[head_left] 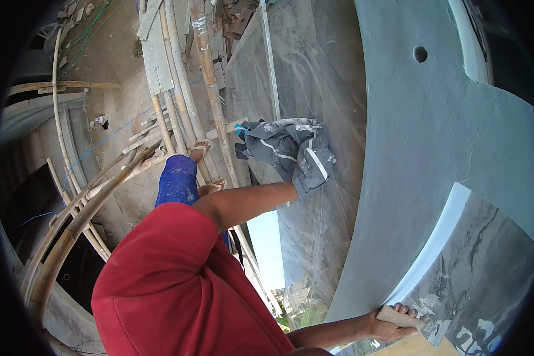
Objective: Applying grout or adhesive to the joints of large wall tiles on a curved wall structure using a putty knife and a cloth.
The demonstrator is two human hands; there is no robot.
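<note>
My right hand [390, 323] is wrapped round the pale, worn handle of a putty knife [438, 331]. White compound smears its wide metal blade, which lies by the grey, streaked surface at the lower right. My bare left forearm stretches out to a crumpled grey cloth [285, 145] with white stripes and white smears. The cloth covers my left hand, so its fingers are hidden. A small bright blue bit [240, 128] shows at the cloth's left edge.
Bamboo poles [207, 65] and planks form a scaffold under my sandalled foot [200, 151]. To the right rises a blue-grey wall [409, 136] with a round hole [420, 54] and a pale curved edge [433, 243]. Thick bent bamboo [71, 237] crosses the left, above dusty ground with debris.
</note>
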